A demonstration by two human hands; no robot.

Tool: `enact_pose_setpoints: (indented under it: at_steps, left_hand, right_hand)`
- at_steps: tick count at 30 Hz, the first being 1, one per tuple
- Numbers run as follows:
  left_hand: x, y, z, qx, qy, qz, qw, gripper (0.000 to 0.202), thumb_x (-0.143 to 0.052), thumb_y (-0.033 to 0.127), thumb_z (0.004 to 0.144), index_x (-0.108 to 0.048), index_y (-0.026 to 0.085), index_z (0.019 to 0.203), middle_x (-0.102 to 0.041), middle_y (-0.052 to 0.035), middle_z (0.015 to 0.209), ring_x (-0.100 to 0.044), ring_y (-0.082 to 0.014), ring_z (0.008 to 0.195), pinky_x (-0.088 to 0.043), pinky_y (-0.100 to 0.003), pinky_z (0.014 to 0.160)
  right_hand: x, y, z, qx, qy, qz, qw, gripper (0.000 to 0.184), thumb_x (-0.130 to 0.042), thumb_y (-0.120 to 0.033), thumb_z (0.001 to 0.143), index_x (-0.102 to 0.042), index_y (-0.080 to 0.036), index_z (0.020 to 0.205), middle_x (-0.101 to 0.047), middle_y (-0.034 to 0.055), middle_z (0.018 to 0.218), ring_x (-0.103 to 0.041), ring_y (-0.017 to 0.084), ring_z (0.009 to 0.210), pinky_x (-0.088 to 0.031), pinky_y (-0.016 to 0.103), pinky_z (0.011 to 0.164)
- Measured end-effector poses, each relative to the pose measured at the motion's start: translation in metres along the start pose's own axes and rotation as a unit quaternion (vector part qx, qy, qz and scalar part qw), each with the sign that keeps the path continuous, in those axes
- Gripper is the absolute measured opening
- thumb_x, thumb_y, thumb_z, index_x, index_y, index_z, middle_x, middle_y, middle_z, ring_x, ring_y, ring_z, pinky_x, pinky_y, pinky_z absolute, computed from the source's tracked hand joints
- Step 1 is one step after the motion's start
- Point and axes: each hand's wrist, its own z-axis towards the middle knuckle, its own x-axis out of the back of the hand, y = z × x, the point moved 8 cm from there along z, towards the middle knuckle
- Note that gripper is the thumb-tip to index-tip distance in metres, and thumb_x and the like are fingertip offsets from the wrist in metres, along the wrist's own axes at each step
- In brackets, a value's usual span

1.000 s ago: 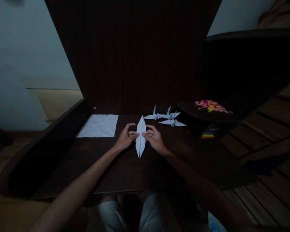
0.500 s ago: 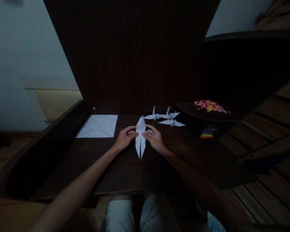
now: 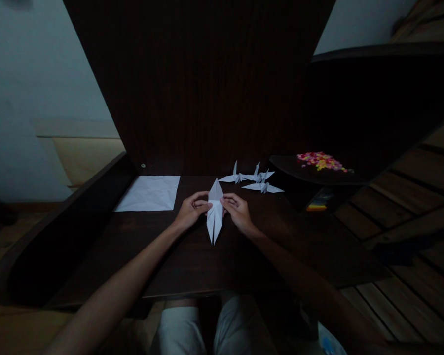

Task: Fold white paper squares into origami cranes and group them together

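Note:
A white, long, pointed folded paper (image 3: 215, 213) lies on the dark wooden desk (image 3: 192, 261), its two narrow tips toward me. My left hand (image 3: 190, 211) pinches its left edge near the middle. My right hand (image 3: 237, 212) pinches its right edge at the same height. Both hands rest low on the desk with fingertips on the paper.
A flat white sheet (image 3: 148, 193) lies at the desk's back left. Several finished paper cranes (image 3: 255, 180) stand behind my right hand. A dark tray with small coloured bits (image 3: 321, 161) sits at the right. A tall dark panel rises behind the desk.
The folded paper's lower flaps spread slightly half a second ago and are now closed together again. My hands stay at its sides, barely shifted.

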Motion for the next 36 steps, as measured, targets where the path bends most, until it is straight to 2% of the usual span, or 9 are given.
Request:
enact_pose_setpoints:
  at_steps: [3, 7, 12, 15, 19, 23, 25, 29, 36]
  left_hand:
    - [-0.004, 0.000, -0.002, 0.003, -0.019, 0.003, 1.000, 0.058, -0.077, 0.031, 0.060, -0.051, 0.018, 0.110, -0.067, 0.0004, 0.068, -0.062, -0.0146, 0.063, -0.045, -0.025, 0.063]
    - [-0.005, 0.001, -0.003, -0.022, -0.023, 0.018, 0.999, 0.046, -0.071, 0.034, 0.069, -0.046, 0.020, 0.105, -0.062, 0.0035, 0.063, -0.059, -0.0124, 0.057, -0.042, -0.022, 0.058]
    - [-0.005, 0.006, -0.002, -0.066, -0.034, 0.082, 0.994, 0.028, -0.067, 0.037, 0.074, -0.056, 0.018, 0.090, -0.055, 0.0047, 0.059, -0.052, -0.0097, 0.055, -0.037, -0.020, 0.054]
    - [-0.002, 0.007, 0.000, -0.075, -0.025, 0.116, 0.990, 0.027, -0.066, 0.038, 0.074, -0.063, 0.015, 0.089, -0.056, 0.0035, 0.060, -0.051, -0.0101, 0.057, -0.039, -0.022, 0.057]
    - [0.001, 0.004, 0.002, -0.068, -0.015, 0.100, 0.993, 0.034, -0.070, 0.036, 0.071, -0.064, 0.015, 0.097, -0.062, -0.0003, 0.070, -0.057, -0.0125, 0.065, -0.045, -0.024, 0.063]
    - [0.009, 0.003, 0.003, -0.081, 0.045, 0.045, 0.995, 0.045, -0.077, 0.030, 0.061, -0.055, 0.018, 0.098, -0.063, 0.0011, 0.074, -0.058, -0.0100, 0.064, -0.047, -0.022, 0.062]
    - [0.012, 0.002, 0.002, -0.081, 0.071, 0.044, 0.993, 0.042, -0.079, 0.029, 0.059, -0.055, 0.017, 0.091, -0.062, 0.0020, 0.071, -0.055, -0.0076, 0.058, -0.045, -0.020, 0.058]
    - [0.012, -0.002, 0.001, -0.051, 0.078, 0.080, 0.992, 0.032, -0.079, 0.032, 0.058, -0.060, 0.014, 0.077, -0.054, 0.0049, 0.054, -0.048, -0.0056, 0.048, -0.039, -0.018, 0.049]
    - [0.013, -0.005, -0.001, -0.029, 0.115, 0.059, 0.991, 0.034, -0.083, 0.032, 0.049, -0.064, 0.014, 0.071, -0.056, 0.0044, 0.052, -0.048, -0.0065, 0.046, -0.042, -0.020, 0.048]
  right_hand:
    - [0.001, 0.001, 0.001, -0.004, 0.001, 0.015, 1.000, 0.032, -0.069, -0.043, 0.068, -0.052, -0.022, 0.085, -0.059, -0.0031, 0.066, -0.054, 0.011, 0.052, -0.044, 0.023, 0.045]
    - [0.001, -0.001, 0.001, 0.012, 0.000, 0.033, 0.999, 0.033, -0.070, -0.037, 0.068, -0.046, -0.023, 0.087, -0.057, -0.0056, 0.063, -0.053, 0.010, 0.050, -0.042, 0.021, 0.045]
    - [-0.001, -0.001, 0.000, 0.005, -0.013, 0.025, 1.000, 0.026, -0.069, -0.038, 0.068, -0.054, -0.020, 0.078, -0.056, -0.0023, 0.066, -0.054, 0.011, 0.055, -0.043, 0.022, 0.046]
    - [-0.003, -0.001, 0.000, 0.003, -0.022, 0.017, 1.000, 0.025, -0.071, -0.034, 0.066, -0.058, -0.019, 0.081, -0.058, -0.0010, 0.069, -0.056, 0.012, 0.062, -0.046, 0.023, 0.053]
    - [-0.002, -0.002, 0.000, 0.018, -0.014, 0.012, 1.000, 0.033, -0.073, -0.027, 0.063, -0.055, -0.022, 0.090, -0.059, -0.0029, 0.070, -0.059, 0.013, 0.066, -0.048, 0.024, 0.058]
    - [0.004, -0.001, 0.001, 0.022, 0.024, 0.003, 0.999, 0.039, -0.075, -0.026, 0.061, -0.050, -0.023, 0.091, -0.060, -0.0039, 0.069, -0.061, 0.013, 0.066, -0.049, 0.025, 0.059]
    - [0.004, -0.001, 0.000, 0.022, 0.026, -0.009, 0.999, 0.035, -0.076, -0.027, 0.060, -0.053, -0.022, 0.087, -0.061, -0.0025, 0.071, -0.062, 0.013, 0.067, -0.050, 0.025, 0.060]
    - [0.003, -0.001, -0.001, 0.018, 0.028, -0.017, 0.999, 0.032, -0.077, -0.029, 0.058, -0.055, -0.020, 0.080, -0.062, -0.0007, 0.071, -0.062, 0.014, 0.068, -0.052, 0.026, 0.061]
    - [0.004, -0.003, -0.002, 0.020, 0.041, -0.003, 0.999, 0.032, -0.078, -0.027, 0.057, -0.057, -0.020, 0.079, -0.062, -0.0004, 0.071, -0.061, 0.013, 0.065, -0.052, 0.026, 0.062]
